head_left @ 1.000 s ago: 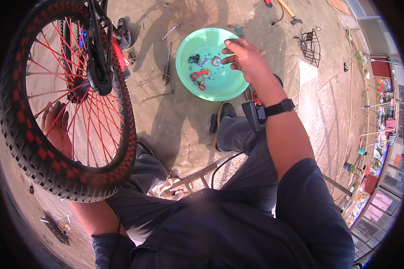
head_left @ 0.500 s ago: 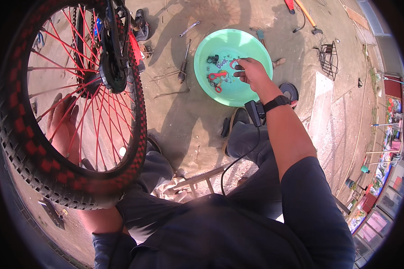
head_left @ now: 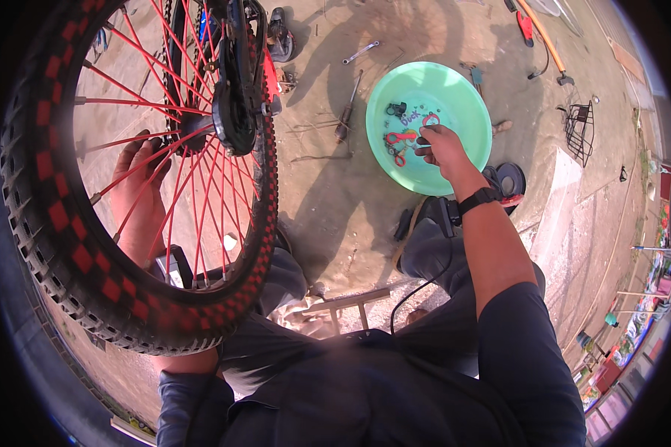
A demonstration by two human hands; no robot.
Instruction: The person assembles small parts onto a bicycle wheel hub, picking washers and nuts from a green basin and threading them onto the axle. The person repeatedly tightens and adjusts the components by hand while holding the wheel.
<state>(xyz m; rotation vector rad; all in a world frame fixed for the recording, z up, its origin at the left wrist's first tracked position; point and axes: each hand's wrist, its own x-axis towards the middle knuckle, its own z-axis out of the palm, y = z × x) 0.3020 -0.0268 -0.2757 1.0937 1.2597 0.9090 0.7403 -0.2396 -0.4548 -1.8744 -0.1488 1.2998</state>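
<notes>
A bicycle wheel (head_left: 153, 302) with red spokes and a black-and-red checkered tyre stands at the left. Behind its spokes is my left hand (head_left: 140, 201), fingers bent toward the hub (head_left: 194, 132); anything between the fingertips is hidden. My right hand (head_left: 445, 150) hangs over a light green basin (head_left: 470, 93), thumb and fingers drawn together; what they pinch, if anything, is too small to make out. In the basin lie a red ring-shaped piece (head_left: 431, 119), a red-handled tool (head_left: 401, 138), black fittings (head_left: 397, 109) and several small metal parts.
On the ground beyond are a combination wrench (head_left: 361, 52), a screwdriver (head_left: 344, 123) and a long-handled tool (head_left: 540, 33). A black wire rack (head_left: 578, 132) lies at the right. A low wooden frame (head_left: 347, 302) sits between my legs.
My view has shifted, so the wheel and basin sit further right. My left hand has moved up to the hub, fingers bending. My right hand has drawn slightly back, uncovering the red ring.
</notes>
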